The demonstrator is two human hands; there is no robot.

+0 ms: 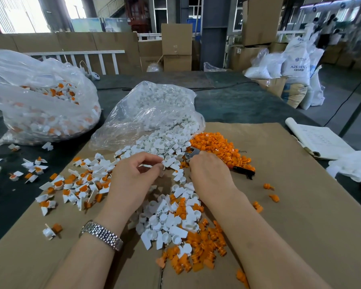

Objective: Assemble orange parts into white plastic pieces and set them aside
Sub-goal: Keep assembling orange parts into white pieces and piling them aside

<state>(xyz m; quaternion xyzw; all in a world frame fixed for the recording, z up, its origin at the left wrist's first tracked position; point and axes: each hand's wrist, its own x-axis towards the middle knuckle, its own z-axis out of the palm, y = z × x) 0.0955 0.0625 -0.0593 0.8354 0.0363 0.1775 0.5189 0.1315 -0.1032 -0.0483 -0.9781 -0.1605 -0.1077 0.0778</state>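
Head view looks down on a flat brown cardboard sheet (290, 205) laid over the dark worktop (227, 101), and I am watching both bare hands meet at the middle of it. My left hand (131, 178) has thumb and forefinger curled in a pinch on a small white plastic piece (168, 162), held just above the loose heap of white plastic pieces (167, 222). My right hand (208, 174) is curled, knuckles up, close beside that piece; its fingertips are hidden, so I cannot tell whether it holds an orange part or the dark-handled metal tool (241, 171) that lies under it.

Orange plastic parts (219, 147) are piled far right of the hands, with a second orange scatter (204, 247) near me. Finished white-and-orange assemblies (77, 184) lie spread to the left, and a clear plastic bag of finished ones (40, 101) sits far left. A second clear bag of white pieces (154, 109) spills toward the hands.

I judge the step to be seating an orange part in the pinched white piece. To do it well I would keep the cup opening turned toward the right hand, grip the white piece by its flat tab so the cup stays free, line the orange part straight with the cup, and press squarely until it seats. Then it goes left, clear of the unassembled heap.
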